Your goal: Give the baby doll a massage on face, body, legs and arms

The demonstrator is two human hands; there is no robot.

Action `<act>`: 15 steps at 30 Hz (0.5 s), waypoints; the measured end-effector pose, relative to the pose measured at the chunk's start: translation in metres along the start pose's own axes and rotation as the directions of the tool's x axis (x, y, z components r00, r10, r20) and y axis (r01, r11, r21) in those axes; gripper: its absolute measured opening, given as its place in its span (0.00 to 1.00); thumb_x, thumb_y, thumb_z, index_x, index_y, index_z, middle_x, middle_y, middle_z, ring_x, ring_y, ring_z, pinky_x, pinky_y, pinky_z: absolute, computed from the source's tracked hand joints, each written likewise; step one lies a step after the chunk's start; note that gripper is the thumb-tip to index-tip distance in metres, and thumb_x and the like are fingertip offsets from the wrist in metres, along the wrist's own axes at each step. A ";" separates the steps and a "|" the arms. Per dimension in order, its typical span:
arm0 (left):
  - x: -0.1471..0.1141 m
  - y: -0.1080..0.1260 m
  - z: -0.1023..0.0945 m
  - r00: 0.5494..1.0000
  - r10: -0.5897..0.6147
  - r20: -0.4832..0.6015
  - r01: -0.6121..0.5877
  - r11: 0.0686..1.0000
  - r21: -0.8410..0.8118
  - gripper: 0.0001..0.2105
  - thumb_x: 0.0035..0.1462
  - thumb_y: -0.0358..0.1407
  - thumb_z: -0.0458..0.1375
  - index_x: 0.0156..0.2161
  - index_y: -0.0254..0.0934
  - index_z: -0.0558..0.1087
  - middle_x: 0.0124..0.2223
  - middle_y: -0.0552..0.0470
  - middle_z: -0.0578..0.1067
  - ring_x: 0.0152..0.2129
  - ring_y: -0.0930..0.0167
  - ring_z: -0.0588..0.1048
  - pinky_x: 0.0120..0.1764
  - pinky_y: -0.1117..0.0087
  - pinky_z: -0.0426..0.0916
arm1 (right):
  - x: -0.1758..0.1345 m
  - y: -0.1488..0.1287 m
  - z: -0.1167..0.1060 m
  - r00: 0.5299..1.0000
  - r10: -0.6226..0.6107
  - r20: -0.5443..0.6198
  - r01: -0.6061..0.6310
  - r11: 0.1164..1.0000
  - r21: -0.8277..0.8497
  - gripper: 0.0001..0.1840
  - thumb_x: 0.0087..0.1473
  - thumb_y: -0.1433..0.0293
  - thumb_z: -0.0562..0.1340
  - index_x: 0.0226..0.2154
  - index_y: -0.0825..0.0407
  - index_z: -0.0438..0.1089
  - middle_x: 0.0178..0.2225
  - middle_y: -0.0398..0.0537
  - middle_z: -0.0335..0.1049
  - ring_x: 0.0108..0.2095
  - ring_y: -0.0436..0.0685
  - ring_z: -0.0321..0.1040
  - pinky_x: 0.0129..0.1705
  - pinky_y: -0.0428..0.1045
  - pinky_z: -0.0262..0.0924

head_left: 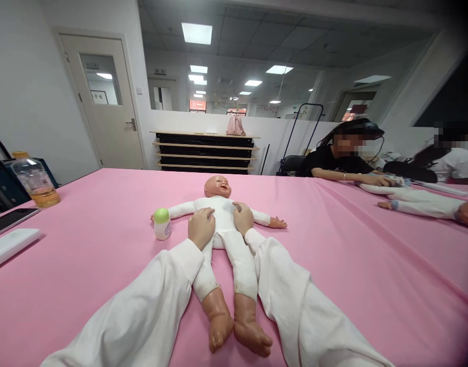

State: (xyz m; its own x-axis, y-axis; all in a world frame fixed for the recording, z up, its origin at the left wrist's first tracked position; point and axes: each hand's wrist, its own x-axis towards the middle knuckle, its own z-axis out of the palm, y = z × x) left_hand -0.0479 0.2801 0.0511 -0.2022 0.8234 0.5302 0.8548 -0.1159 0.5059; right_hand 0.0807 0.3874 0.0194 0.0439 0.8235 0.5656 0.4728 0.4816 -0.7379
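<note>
A baby doll (224,215) with a white cloth body lies on its back, its head at the far end and its bare feet towards me. My left hand (202,228) is closed at the left side of its torso, the thumb side on the chest. At the opposite side, my right hand (243,218) grips the torso in the same way; the fingers of both hands are partly hidden. Beside the doll's arm on the left stands a small white bottle with a green cap (162,224), touched by neither hand.
Pink cloth (115,244) covers the table. To the left are a drink bottle (35,181), a phone (12,221) and a white flat device (14,246). On the right, a person in black (338,162) works over another doll (428,201); a further person sits beyond.
</note>
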 end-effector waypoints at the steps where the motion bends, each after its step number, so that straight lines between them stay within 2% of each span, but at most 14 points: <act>1: -0.001 0.000 -0.001 0.999 -0.008 -0.039 0.009 1.000 0.024 0.16 0.52 0.30 0.45 0.43 0.37 0.71 0.46 0.52 0.70 0.45 0.70 0.65 0.50 0.65 0.60 | -0.001 0.000 -0.001 1.000 0.008 -0.027 -0.009 1.000 -0.023 0.19 0.44 0.77 0.49 0.37 0.54 0.69 0.42 0.48 0.66 0.45 0.55 0.61 0.53 0.54 0.54; 4: -0.005 0.001 -0.002 0.994 0.045 -0.102 -0.035 0.994 0.101 0.12 0.49 0.27 0.45 0.33 0.35 0.71 0.36 0.50 0.71 0.38 0.71 0.65 0.43 0.68 0.62 | -0.003 0.000 -0.002 0.995 -0.037 -0.096 0.034 0.999 -0.040 0.15 0.44 0.77 0.49 0.30 0.55 0.69 0.35 0.50 0.66 0.40 0.54 0.61 0.48 0.53 0.57; 6: -0.006 0.003 -0.002 0.984 0.165 -0.062 -0.158 0.982 0.105 0.10 0.48 0.26 0.46 0.29 0.34 0.70 0.32 0.50 0.69 0.35 0.72 0.65 0.41 0.70 0.62 | -0.004 -0.002 -0.002 0.985 -0.157 -0.071 0.157 0.988 -0.011 0.14 0.44 0.77 0.48 0.27 0.55 0.69 0.32 0.50 0.65 0.38 0.53 0.60 0.46 0.51 0.57; 8: -0.007 0.004 -0.002 0.945 0.327 0.030 -0.328 0.943 0.049 0.10 0.48 0.25 0.46 0.27 0.34 0.70 0.32 0.50 0.69 0.34 0.74 0.65 0.41 0.71 0.62 | -0.004 -0.005 -0.002 0.941 -0.339 0.018 0.338 0.940 0.043 0.16 0.45 0.78 0.48 0.27 0.54 0.69 0.32 0.49 0.66 0.38 0.52 0.61 0.45 0.49 0.58; 10: -0.007 0.005 -0.001 0.870 0.477 0.125 -0.475 0.879 -0.047 0.11 0.48 0.25 0.46 0.27 0.34 0.71 0.32 0.51 0.70 0.35 0.75 0.66 0.43 0.73 0.62 | -0.005 -0.011 -0.005 0.837 -0.526 0.149 0.517 0.851 0.098 0.17 0.48 0.78 0.48 0.32 0.53 0.71 0.37 0.47 0.68 0.41 0.50 0.61 0.48 0.48 0.57; 12: -0.007 0.005 0.001 0.800 0.567 0.196 -0.552 0.824 -0.129 0.13 0.46 0.24 0.46 0.29 0.35 0.72 0.34 0.53 0.72 0.35 0.77 0.67 0.44 0.74 0.62 | -0.004 -0.019 -0.008 0.696 -0.645 0.316 0.643 0.755 0.124 0.17 0.51 0.74 0.50 0.39 0.50 0.71 0.44 0.44 0.67 0.47 0.50 0.60 0.53 0.50 0.55; 14: -0.006 0.005 0.002 0.777 0.584 0.236 -0.563 0.812 -0.156 0.15 0.45 0.23 0.45 0.31 0.35 0.73 0.35 0.54 0.73 0.35 0.77 0.69 0.44 0.74 0.63 | -0.002 -0.027 -0.012 0.575 -0.671 0.468 0.712 0.692 0.119 0.18 0.52 0.69 0.52 0.46 0.46 0.67 0.50 0.42 0.62 0.53 0.52 0.56 0.57 0.52 0.50; 15: -0.006 0.004 0.002 0.782 0.573 0.246 -0.552 0.820 -0.153 0.15 0.44 0.23 0.45 0.31 0.36 0.73 0.35 0.54 0.74 0.35 0.77 0.69 0.43 0.74 0.63 | -0.001 -0.029 -0.014 0.536 -0.664 0.522 0.731 0.674 0.108 0.20 0.52 0.67 0.54 0.48 0.45 0.65 0.53 0.42 0.59 0.55 0.53 0.54 0.58 0.54 0.48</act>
State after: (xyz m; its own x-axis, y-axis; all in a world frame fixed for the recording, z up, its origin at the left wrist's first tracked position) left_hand -0.0421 0.2756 0.0489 0.4492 0.7143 0.5366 0.7390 -0.6346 0.2262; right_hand 0.0793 0.3684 0.0457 -0.7495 0.2779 0.6008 0.2561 0.9587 -0.1240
